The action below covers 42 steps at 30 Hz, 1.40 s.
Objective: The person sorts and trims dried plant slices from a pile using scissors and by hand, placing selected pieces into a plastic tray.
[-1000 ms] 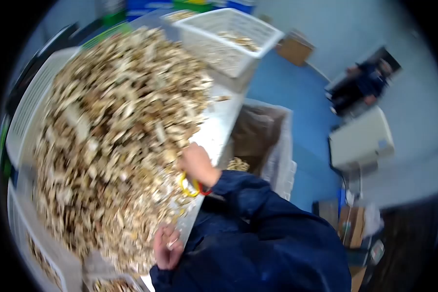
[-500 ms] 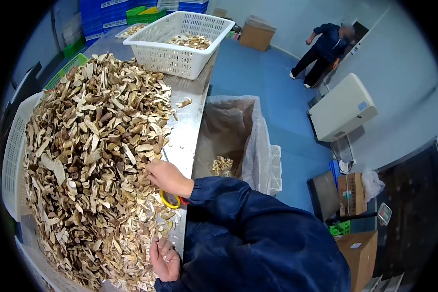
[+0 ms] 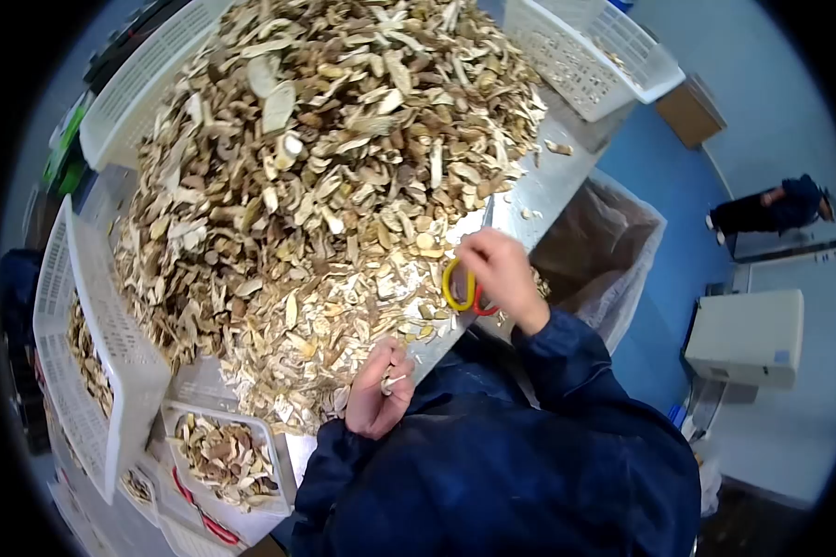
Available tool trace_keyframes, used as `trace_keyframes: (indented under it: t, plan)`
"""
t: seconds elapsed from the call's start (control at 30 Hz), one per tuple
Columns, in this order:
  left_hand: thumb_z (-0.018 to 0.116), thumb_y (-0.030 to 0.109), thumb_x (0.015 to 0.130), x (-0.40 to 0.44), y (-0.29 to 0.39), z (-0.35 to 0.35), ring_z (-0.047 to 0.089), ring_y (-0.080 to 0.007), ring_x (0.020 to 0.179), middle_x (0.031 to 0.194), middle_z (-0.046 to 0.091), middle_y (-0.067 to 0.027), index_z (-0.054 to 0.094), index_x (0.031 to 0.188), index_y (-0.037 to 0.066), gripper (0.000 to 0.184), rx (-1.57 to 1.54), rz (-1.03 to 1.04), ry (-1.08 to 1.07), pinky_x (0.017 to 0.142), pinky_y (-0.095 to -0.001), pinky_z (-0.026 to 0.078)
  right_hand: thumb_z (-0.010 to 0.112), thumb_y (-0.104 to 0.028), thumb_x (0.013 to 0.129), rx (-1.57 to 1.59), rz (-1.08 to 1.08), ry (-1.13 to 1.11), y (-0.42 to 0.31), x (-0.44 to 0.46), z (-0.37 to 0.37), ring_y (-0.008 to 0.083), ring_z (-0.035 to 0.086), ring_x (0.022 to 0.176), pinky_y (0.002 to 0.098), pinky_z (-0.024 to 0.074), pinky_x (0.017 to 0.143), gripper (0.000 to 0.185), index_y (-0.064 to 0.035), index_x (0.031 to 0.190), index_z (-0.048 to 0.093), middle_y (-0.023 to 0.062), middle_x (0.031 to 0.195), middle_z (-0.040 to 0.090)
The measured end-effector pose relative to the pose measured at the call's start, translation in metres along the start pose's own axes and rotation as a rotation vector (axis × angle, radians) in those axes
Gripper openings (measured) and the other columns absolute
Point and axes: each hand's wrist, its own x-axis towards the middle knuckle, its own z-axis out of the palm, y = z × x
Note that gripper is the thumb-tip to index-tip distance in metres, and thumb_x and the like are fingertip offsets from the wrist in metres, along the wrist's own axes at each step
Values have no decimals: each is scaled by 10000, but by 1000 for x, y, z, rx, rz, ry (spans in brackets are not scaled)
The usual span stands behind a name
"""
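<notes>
Head view: left hand [image 3: 381,388] curls round a pale sliver [image 3: 398,380], near edge of the slice heap [image 3: 344,176]; right hand [image 3: 498,269] over scissors [image 3: 470,290], grip unclear. Gentle fingers suit brittle-looking pieces!

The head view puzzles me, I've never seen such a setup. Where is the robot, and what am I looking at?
There is no robot here: you see a person's own two bare hands. The camera is worn on the head and looks forward and down, so the dark sleeves at the bottom are the wearer's.

On the metal table lies a big heap of sliced pieces, perhaps dried mushroom, with white baskets around it. The left hand holds a small pale bit. The right hand is over scissors with yellow and red handles; whether it grips them, I can't tell. Another person stands farther off.
</notes>
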Motion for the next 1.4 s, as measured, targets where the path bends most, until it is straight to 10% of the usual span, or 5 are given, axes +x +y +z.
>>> trace_keyframes:
  t: [0.5, 0.77, 1.0, 1.13, 1.4]
  plan:
    - [442, 155, 998, -4, -1, 9, 400, -87, 659, 805, 426, 8, 480, 1066, 77, 110, 24, -10, 43, 513, -185, 356, 642, -102, 795, -62, -103, 41, 13, 25, 44, 224, 592, 709, 363, 479, 639, 127, 3, 867, 636, 92, 717, 589]
    - [501, 190, 968, 1, -5, 12, 464, -166, 1169, 1247, 483, -61, 330, 1405, 57, 488, 296, 153, 82, 996, -302, 406, 552, -44, 887, 868, 455, -368, -30, -8, 21, 54, 561, 585, 181, 420, 493, 211, 4, 1090, 581, 13, 750, 599]
    - [473, 151, 972, 1, -5, 21, 452, -204, 1261, 1321, 482, -85, 431, 1309, 74, 348, 249, 231, 49, 1062, -403, 386, 615, -127, 867, 444, 252, -296, -58, -30, 21, 112, 607, 605, 247, 472, 549, 189, 0, 1005, 642, 62, 770, 657]
    - [512, 193, 967, -3, -4, 12, 529, -192, 1113, 1132, 546, -47, 471, 1182, 113, 233, 230, 200, 45, 1027, -396, 407, 612, -180, 819, -221, 85, 5, 14, 10, 6, 342, 634, 740, 404, 502, 667, 181, -18, 866, 678, 174, 827, 654]
    - [444, 244, 992, -1, -3, 7, 412, -122, 730, 776, 412, 4, 454, 863, 106, 189, -2, 54, -131, 770, -313, 413, 660, -257, 726, -702, 108, -214, 32, 43, 12, 337, 633, 713, 436, 505, 635, 228, -36, 776, 691, 160, 782, 632]
